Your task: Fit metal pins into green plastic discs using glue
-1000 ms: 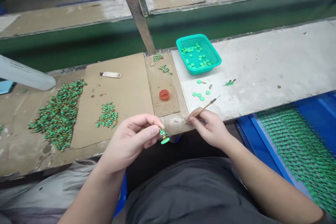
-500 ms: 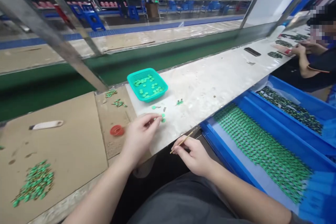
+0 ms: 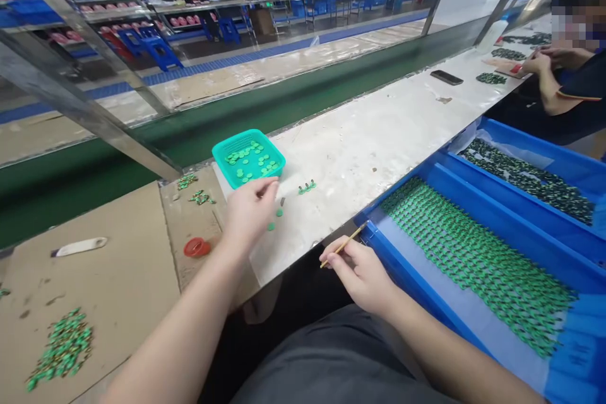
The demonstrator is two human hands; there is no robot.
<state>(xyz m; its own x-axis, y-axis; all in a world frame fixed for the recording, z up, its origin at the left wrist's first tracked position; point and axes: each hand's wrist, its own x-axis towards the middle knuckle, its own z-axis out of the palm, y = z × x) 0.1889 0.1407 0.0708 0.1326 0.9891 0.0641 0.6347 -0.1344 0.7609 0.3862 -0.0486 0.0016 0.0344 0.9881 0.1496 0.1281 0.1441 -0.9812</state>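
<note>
My left hand (image 3: 253, 205) is closed in a pinch over the white table, just in front of the teal basket (image 3: 222, 161); whatever its fingertips hold is too small to name. Green discs lie inside the basket. Two loose green discs (image 3: 279, 213) rest on the table beside my left hand. To the right of it stand several small green pieces with dark tops (image 3: 307, 187). My right hand (image 3: 353, 265), near the table's front edge, grips a thin wooden stick (image 3: 348, 243) that points up and to the right.
Blue trays (image 3: 426, 303) of green and dark pieces stand at the right. On the left are cardboard (image 3: 127, 265), a red ring (image 3: 196, 247), a white-handled tool (image 3: 80, 246) and green-gold piles (image 3: 64, 347). Another person's hands (image 3: 540, 62) work at the far right.
My left hand has moved up toward the basket, uncovering the discs on the table. The view has shifted slightly. My right hand still holds the stick.
</note>
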